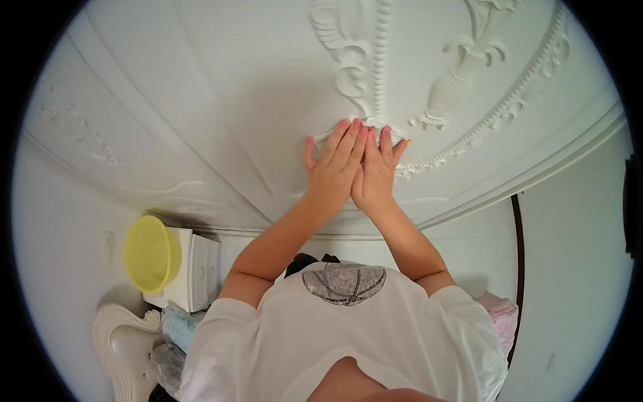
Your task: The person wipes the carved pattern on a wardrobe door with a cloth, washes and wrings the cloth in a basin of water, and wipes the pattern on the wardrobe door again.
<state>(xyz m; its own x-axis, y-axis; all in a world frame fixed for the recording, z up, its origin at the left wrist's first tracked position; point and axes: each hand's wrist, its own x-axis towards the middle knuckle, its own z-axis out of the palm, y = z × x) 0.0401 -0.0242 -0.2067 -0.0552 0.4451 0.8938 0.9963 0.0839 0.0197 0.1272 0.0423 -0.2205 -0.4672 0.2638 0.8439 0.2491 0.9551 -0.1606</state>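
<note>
The left hand [329, 175] and right hand [376, 175] lie flat, side by side and touching, fingers extended, mid-frame on a smooth white panel [248, 114] filling the upper frame. An orange scrap [408, 142], too small to identify, shows by the right fingertips. Above run raised scrolls [351, 75] and beading [380, 53]. The white shirt [408, 335] bears a grey half-round print [343, 281]; lower left, a round yellow basin [149, 254].

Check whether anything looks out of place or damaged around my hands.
One oddity: a tiny orange-yellow patch beside the outermost fingertip of your bare right hand, standing out against the white carved panel. What it is cannot be told. No spill or breakage shows.
</note>
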